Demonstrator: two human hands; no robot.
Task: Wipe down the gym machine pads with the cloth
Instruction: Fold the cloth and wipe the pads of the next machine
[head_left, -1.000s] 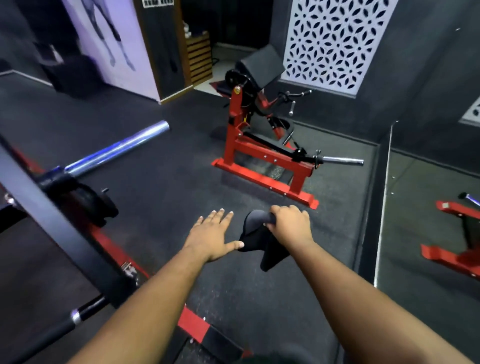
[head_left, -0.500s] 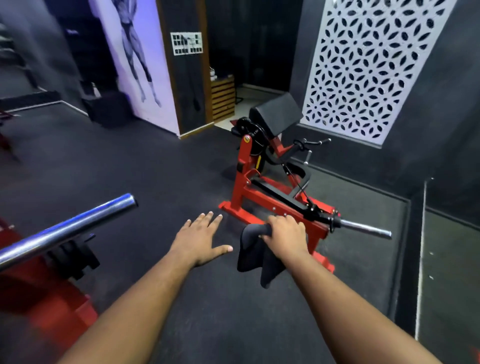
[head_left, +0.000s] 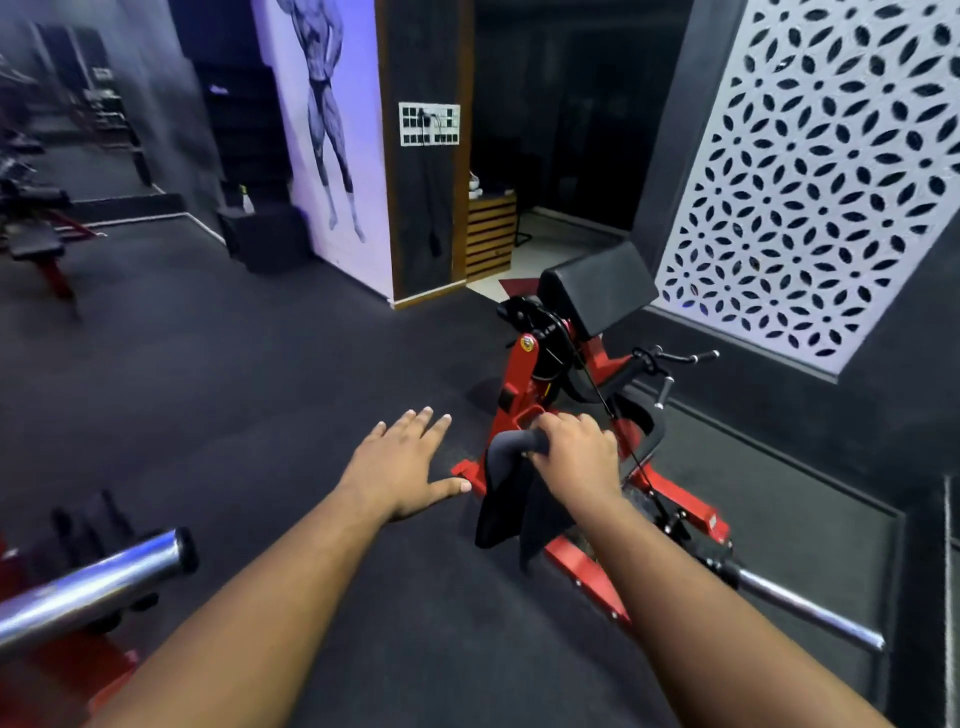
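Red machine (head_left: 524, 395) now nearer, directly beyond right hand (head_left: 574, 449), which grips dark cloth (head_left: 506, 499) hanging below it; left hand (head_left: 402, 462) flat, fingers spread, empty; angled pad (head_left: 597, 291) further ahead

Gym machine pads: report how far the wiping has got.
Done: no pad shows any sign of wiping that can be told. In hand: the right hand grips the dark cloth, which hangs free in the air; the left hand is open and empty. Left: the red machine ahead, with its angled black pad untouched by the cloth.
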